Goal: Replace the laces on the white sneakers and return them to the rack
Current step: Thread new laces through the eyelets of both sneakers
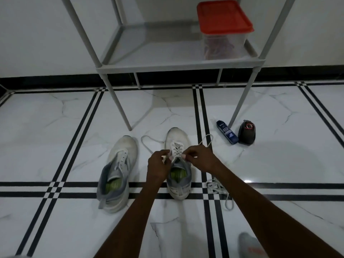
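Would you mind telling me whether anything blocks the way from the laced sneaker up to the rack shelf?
Nothing visible does. The laced white sneaker sits before the grey metal rack, whose shelf is bare on the left; the red-lidded plastic box fills only its right end.

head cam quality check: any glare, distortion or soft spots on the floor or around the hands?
Head view: dim, bluish light; a small glare spot on the glossy floor by the right forearm; wide-angle bending shows in the floor lines and splayed rack legs; left hand and right hand on the laced sneaker are slightly soft; bottom corners blur.
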`<move>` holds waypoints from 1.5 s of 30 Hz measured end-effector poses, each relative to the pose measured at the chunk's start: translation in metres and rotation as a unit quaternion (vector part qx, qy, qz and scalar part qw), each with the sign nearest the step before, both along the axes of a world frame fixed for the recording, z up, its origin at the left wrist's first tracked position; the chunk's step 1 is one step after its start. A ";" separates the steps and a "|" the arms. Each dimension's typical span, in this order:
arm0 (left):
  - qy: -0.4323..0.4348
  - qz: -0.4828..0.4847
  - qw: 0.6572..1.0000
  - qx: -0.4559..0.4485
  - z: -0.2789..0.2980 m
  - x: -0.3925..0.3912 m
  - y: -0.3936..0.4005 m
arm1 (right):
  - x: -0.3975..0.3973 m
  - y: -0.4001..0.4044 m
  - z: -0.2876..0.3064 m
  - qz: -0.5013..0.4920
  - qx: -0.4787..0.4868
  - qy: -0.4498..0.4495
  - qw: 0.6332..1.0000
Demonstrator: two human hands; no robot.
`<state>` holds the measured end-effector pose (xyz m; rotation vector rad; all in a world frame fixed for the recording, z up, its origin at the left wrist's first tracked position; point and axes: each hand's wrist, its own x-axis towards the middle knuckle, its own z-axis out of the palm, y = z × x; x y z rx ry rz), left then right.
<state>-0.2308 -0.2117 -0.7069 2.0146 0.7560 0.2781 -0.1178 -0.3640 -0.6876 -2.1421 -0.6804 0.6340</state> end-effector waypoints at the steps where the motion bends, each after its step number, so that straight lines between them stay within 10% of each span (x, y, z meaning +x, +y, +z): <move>1: 0.004 -0.006 1.000 0.001 -0.005 -0.003 -0.003 | -0.004 -0.003 -0.003 0.011 0.006 -0.009 1.000; 12: 0.167 -0.073 0.966 0.183 0.008 -0.004 -0.002 | -0.011 -0.007 -0.011 -0.028 -0.021 -0.082 0.996; 22: -0.058 0.029 0.950 -0.306 0.054 0.016 0.004 | -0.002 0.004 0.047 -0.114 0.132 0.247 0.953; 45: -0.081 -0.140 0.984 -0.069 0.029 0.013 -0.004 | -0.007 0.027 0.010 -0.270 0.169 0.257 0.913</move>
